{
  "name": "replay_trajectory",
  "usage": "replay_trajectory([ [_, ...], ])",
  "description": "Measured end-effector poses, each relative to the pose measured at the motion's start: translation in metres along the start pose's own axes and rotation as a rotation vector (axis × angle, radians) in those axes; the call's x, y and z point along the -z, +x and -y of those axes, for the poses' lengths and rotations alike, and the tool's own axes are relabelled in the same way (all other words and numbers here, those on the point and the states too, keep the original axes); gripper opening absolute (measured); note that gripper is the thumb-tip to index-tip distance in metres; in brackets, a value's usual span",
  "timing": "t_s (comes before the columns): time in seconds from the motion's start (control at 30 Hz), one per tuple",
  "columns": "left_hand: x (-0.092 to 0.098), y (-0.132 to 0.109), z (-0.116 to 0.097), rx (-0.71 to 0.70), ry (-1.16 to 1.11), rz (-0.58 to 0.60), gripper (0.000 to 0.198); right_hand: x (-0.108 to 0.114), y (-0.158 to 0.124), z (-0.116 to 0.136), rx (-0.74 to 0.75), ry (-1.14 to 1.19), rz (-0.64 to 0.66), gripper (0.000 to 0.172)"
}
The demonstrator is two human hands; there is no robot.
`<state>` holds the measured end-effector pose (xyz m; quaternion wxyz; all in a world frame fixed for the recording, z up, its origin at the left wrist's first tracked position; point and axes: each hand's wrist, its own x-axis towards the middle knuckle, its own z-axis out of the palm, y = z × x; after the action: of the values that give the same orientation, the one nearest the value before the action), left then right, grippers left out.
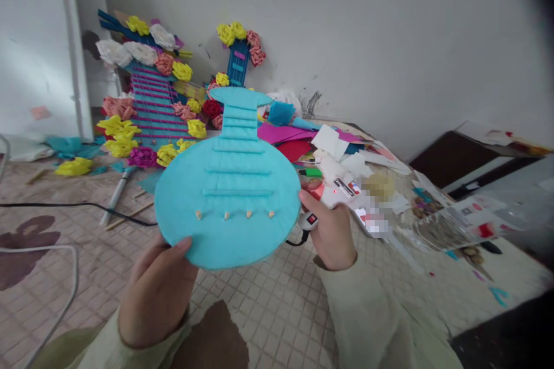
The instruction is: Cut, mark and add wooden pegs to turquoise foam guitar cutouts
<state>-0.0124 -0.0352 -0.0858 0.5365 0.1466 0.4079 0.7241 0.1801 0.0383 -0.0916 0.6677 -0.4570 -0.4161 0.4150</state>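
My left hand (158, 288) grips the lower edge of a light blue felt guitar shape (229, 196), held up in front of me. The shape has a round body, a short neck, raised horizontal strips and a row of small tan pegs. My right hand (331, 230) is closed around a white glue gun (341, 189) at the shape's right edge. A small red light glows on the gun, and its black cord hangs below my hand.
Finished blue and purple guitar crafts with paper flowers (151, 92) lean on the wall at the back. Coloured paper sheets (294, 135) and scraps lie to the right on the tiled floor. A dark low table (459, 158) stands far right. A black cable (78, 205) crosses the floor at left.
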Motion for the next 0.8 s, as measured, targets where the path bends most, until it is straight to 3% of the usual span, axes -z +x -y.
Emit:
replay_trajectory([
  [0.1, 0.005, 0.008, 0.000, 0.096, -0.035, 0.041, 0.024, 0.002, 0.000, -0.001, 0.054, -0.100, 0.001, 0.031],
  [0.23, 0.002, 0.013, -0.005, 0.237, -0.017, -0.025, 0.030, 0.000, -0.003, -0.002, 0.070, -0.111, 0.039, 0.030],
  [0.43, -0.005, 0.012, -0.004, 0.204, 0.056, -0.067, 0.049, -0.001, -0.005, -0.004, 0.091, -0.074, 0.067, 0.025],
  [0.8, -0.001, 0.014, -0.002, 0.181, 0.080, -0.096, 0.056, 0.001, -0.005, -0.004, 0.084, -0.139, 0.087, 0.024],
])
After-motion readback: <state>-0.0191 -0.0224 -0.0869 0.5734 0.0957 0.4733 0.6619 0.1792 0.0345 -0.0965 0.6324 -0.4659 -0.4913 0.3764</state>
